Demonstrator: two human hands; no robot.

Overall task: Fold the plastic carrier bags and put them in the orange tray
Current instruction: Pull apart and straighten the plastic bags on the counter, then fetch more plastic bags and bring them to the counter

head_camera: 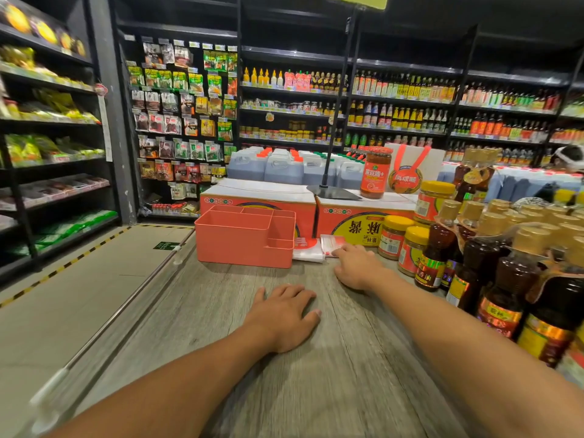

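Barely begun: the orange tray [240, 248] looks empty, the right hand [357, 267] touches the plastic carrier bags [311, 251] just right of it with straight fingers, the left hand [284, 314] lies flat nearer, fingers together

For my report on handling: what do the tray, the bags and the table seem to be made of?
Tray: likely moulded plastic, matte orange; thin even walls, rounded corners, built-in dividers.
Bags: thin plastic film, whitish with red print; limp and wrinkled.
Table: matte grey wood grain; perhaps laminate, perhaps real wood, the look leaves that open.
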